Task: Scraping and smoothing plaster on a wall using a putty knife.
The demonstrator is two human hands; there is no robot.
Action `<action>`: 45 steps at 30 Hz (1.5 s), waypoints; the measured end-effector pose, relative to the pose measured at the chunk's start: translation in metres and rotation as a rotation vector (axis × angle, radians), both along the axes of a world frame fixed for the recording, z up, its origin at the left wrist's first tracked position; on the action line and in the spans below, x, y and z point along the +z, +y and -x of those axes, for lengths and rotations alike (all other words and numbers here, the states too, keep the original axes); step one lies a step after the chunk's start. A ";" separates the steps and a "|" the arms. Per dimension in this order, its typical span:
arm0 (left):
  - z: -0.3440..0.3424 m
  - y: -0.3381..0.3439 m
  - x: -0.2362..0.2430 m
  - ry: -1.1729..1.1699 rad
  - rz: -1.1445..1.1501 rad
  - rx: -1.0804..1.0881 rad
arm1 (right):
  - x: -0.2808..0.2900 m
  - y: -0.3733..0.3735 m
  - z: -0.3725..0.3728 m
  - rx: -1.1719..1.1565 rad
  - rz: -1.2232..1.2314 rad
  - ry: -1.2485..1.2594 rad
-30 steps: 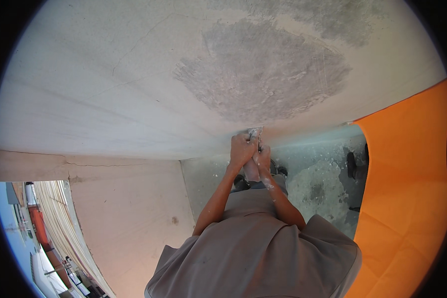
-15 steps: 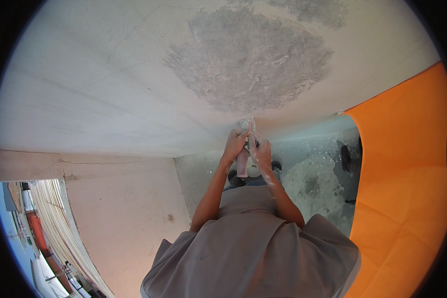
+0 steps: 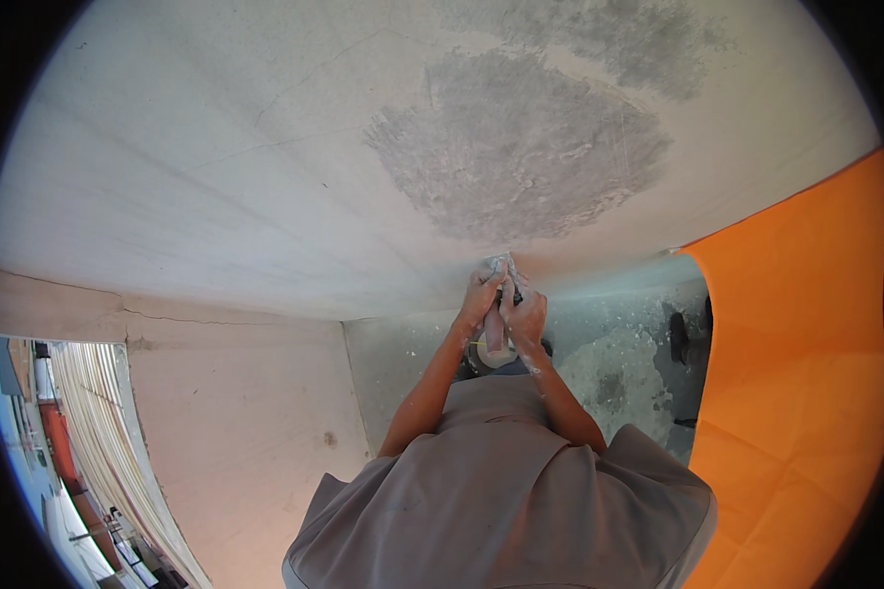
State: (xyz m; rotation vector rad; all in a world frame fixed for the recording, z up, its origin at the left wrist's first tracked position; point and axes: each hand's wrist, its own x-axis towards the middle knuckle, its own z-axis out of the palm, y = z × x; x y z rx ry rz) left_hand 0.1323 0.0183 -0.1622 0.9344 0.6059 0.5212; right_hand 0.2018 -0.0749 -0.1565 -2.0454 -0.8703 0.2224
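Observation:
My left hand and my right hand are close together at the lower part of the wall, both closed on a dusty flat tool with a long pinkish body and a whitish top end. The top end is at the pale wall, touching or very near it; I cannot tell which. Above my hands the wall has a large rough grey patch. White dust marks my fingers and right forearm. A pale round object, partly hidden, is behind the tool near my feet.
A large orange sheet hangs at the right, with dark objects beside it on the stained grey floor. At the left are a cracked pinkish wall and an opening showing pale slats and clutter.
My hands and the tool rose slightly, then came back down a little, still gripping. The wall patch shifts similarly in view, so part of this is head movement.

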 end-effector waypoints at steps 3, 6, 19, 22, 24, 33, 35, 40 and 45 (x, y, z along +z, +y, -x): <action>-0.004 -0.001 -0.004 0.052 0.005 0.041 | -0.013 0.000 -0.006 0.017 0.081 0.033; -0.003 0.000 0.018 0.175 -0.101 0.083 | -0.024 0.002 -0.002 0.033 -0.013 0.140; 0.017 0.017 0.063 0.627 -0.654 -0.009 | -0.037 0.013 0.015 0.161 -0.166 0.741; 0.018 0.011 0.064 0.656 -0.704 0.030 | -0.033 0.017 0.024 0.158 -0.353 1.010; 0.017 0.008 0.050 0.593 -0.699 0.062 | -0.028 0.019 0.027 0.131 -0.401 0.876; -0.002 -0.006 0.026 0.213 -0.166 -0.032 | -0.018 -0.007 -0.020 0.127 -0.028 0.139; -0.007 -0.009 0.025 0.083 -0.030 -0.070 | -0.008 -0.013 -0.025 0.102 0.068 0.049; -0.018 -0.014 0.016 -0.021 0.013 0.006 | 0.004 -0.012 -0.030 0.099 0.062 -0.051; -0.007 -0.005 0.023 0.145 -0.245 0.035 | -0.008 -0.001 -0.015 0.102 -0.036 0.201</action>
